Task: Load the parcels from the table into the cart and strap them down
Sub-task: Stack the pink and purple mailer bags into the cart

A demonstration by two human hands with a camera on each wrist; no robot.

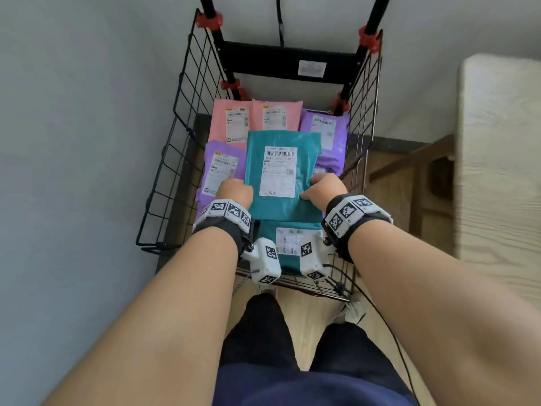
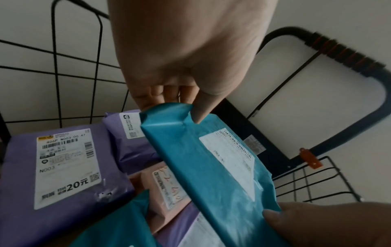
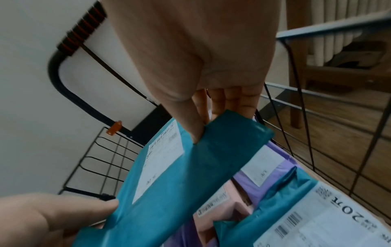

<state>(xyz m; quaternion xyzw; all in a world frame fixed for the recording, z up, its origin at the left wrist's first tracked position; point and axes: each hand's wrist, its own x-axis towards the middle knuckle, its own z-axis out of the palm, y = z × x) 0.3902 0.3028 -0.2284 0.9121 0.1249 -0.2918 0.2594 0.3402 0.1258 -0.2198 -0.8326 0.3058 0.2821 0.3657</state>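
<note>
A teal parcel [image 1: 281, 168] with a white label hangs over the middle of the black wire cart [image 1: 164, 183]. My left hand [image 1: 234, 191] pinches its near left corner, thumb on top, fingers under; in the left wrist view that hand [image 2: 180, 93] grips the teal parcel [image 2: 211, 158]. My right hand [image 1: 325, 189] pinches the near right corner, as the right wrist view shows of that hand [image 3: 211, 107] on the parcel [image 3: 190, 175]. Below lie two pink parcels [image 1: 231, 121], two purple ones [image 1: 219, 168] and another teal parcel [image 1: 289, 238].
The cart's black handle frame with red clamps [image 1: 209, 20] rises at the far end against a pale wall. A black strap [image 1: 281, 27] hangs behind it. A light wooden table [image 1: 497, 159] stands to the right, over a wooden floor.
</note>
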